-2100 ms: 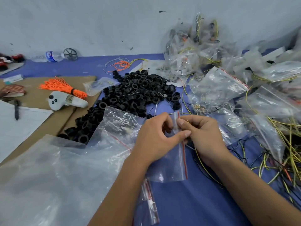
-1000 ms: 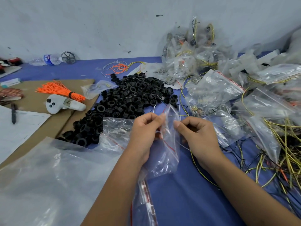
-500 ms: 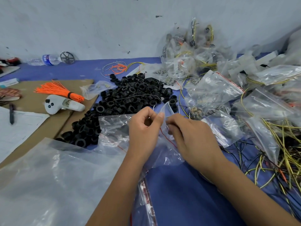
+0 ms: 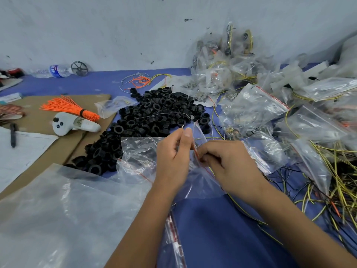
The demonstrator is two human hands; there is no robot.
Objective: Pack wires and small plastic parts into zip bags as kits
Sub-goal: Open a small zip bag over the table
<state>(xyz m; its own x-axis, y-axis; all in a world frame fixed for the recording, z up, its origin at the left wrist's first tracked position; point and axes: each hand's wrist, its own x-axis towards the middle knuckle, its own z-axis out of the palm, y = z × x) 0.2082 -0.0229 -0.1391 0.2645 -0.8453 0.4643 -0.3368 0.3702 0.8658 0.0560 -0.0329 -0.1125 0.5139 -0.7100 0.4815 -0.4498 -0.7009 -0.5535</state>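
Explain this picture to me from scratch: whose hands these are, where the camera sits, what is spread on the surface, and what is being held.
There is no machine here. A person wears a camera on the head, looking forward and down, so you see their own two arms. The left hand and right hand both pinch a small clear zip bag with a red seal line, near its mouth. The left fingers also seem to pinch a thin wire end. On the blue table lie a pile of black plastic rings, a bundle of orange ties, a white handheld controller, many clear bags and loose yellow and black wires. A large plastic sheet lies in front.
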